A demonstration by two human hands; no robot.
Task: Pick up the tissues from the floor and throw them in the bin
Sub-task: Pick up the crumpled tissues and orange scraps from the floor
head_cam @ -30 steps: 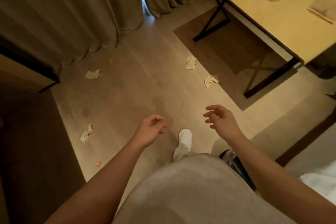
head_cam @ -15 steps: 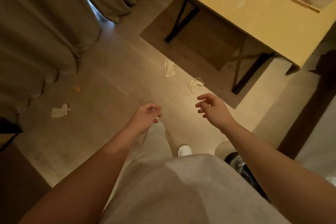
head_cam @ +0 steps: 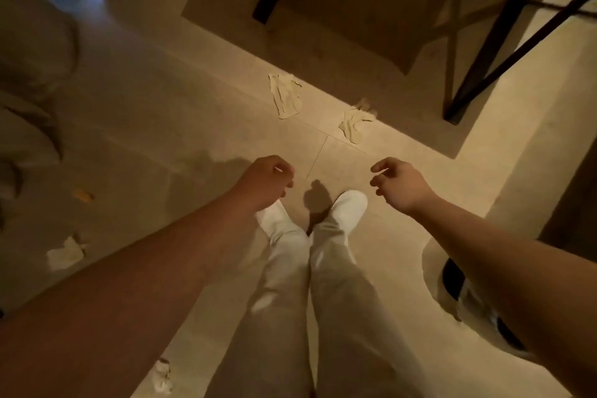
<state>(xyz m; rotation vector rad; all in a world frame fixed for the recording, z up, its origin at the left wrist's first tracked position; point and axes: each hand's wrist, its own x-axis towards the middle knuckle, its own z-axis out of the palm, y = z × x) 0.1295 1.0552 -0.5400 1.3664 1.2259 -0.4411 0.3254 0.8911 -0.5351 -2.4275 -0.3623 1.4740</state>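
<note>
**Hands above scattered tissues**

Left hand hangs loosely curled, holding nothing; right hand hangs with fingers apart, empty. Two crumpled tissues lie on the floor ahead of the shoes, near the table leg. The dark bin, apparently, sits under the right forearm.

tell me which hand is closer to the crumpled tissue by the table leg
Right. The right hand hangs just below that tissue, slightly to its right; the left hand is farther off, below and to its left. Both are empty.
</note>
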